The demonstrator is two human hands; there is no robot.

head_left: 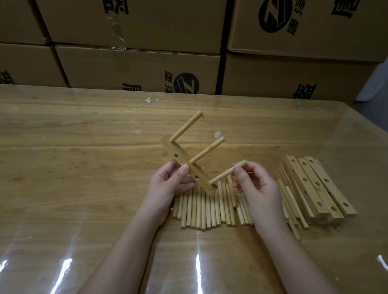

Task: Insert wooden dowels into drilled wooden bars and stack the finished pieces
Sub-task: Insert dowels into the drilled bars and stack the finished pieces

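My left hand (169,184) grips a drilled wooden bar (183,161), tilted above the table. Two dowels stand out of the bar, the far dowel (186,129) near its top end and the middle dowel (207,150) lower down. Two holes in the bar show open. My right hand (254,185) pinches a third dowel (228,172), whose lower tip meets the bar's near end. Beneath my hands a row of several loose dowels (205,207) lies on the table.
A stack of drilled bars (319,185) lies to the right on the glossy wooden table (72,161), with a few dowels beside it. Cardboard boxes (136,69) form a wall behind the table's far edge.
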